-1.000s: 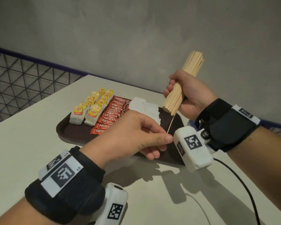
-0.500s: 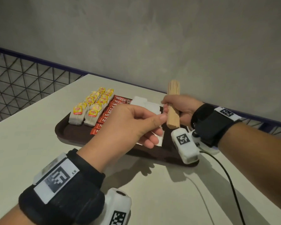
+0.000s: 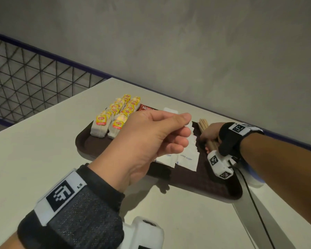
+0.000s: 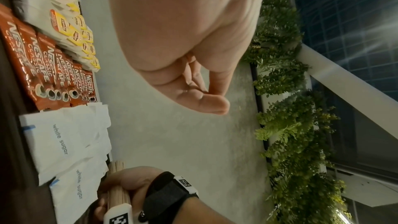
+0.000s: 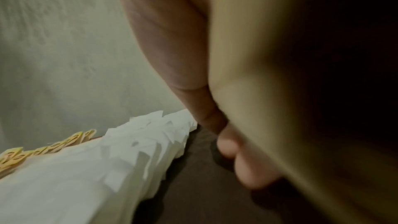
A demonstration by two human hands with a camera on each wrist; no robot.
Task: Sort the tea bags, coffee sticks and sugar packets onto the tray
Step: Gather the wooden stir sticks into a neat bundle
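From the head camera, a dark brown tray (image 3: 86, 146) sits on the pale bench (image 3: 34, 159), carrying yellow-tagged tea bags (image 3: 113, 117) at the far left, red coffee sticks (image 3: 147, 108) mostly hidden behind the left hand (image 3: 151, 139), and white sugar packets (image 3: 185, 159) toward the middle. The left hand hovers above the tray with its fingers curled and thumb against the forefinger; whether anything is pinched there cannot be told.

The left wrist camera uncovers what that hand hides: the coffee sticks (image 4: 49, 69) lie in an overlapping row between the tea bags (image 4: 71, 28) and the sugar packets (image 4: 62, 142), which read "white sugar". It also shows the left hand's curled fingers (image 4: 200, 101) and a leafy hedge (image 4: 286, 125) beyond the bench.

At the tray's right end, the right hand (image 3: 209, 133) grips a bundle of wooden stirrers (image 3: 204, 124), lying low just beside the sugar packets. The left wrist camera confirms the right hand (image 4: 129, 181) wrapped round the stirrers (image 4: 117, 192).

The right wrist camera is blurred, showing only fingers (image 5: 254, 173) close to the tray floor (image 5: 193, 185) beside the sugar packets (image 5: 86, 176).
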